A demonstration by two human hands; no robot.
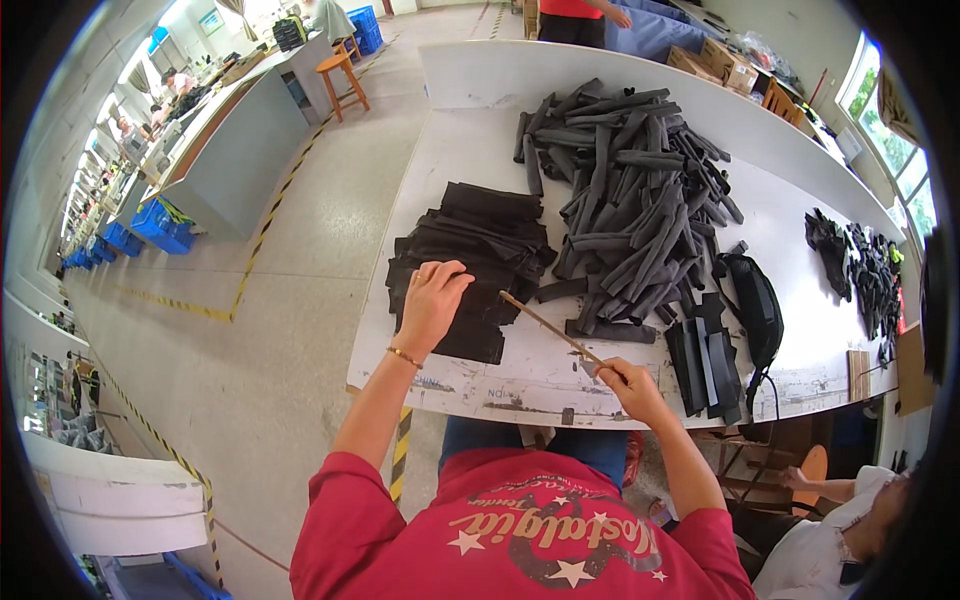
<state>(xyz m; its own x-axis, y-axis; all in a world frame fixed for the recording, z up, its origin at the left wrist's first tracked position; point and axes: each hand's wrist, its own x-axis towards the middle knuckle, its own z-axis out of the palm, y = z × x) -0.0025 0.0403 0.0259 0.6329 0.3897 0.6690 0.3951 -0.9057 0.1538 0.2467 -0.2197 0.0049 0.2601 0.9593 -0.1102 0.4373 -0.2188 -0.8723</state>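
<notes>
Broadly, the table (450, 150) bears grey rolls (640, 200) and, left of them, black cloth (490, 205). The left hand (432, 300) is over it, its hold unclear; the right hand (635, 390) grips a stick (551, 327), best guided gently to keep the cloth flat.

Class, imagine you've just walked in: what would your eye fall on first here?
Probably the big heap of dark grey fabric rolls, sprawling across the middle of the white table. Next, left of it, the black fabric stack with the left hand over it, and the thin brown stick slanting from the right hand toward that stack.
</notes>
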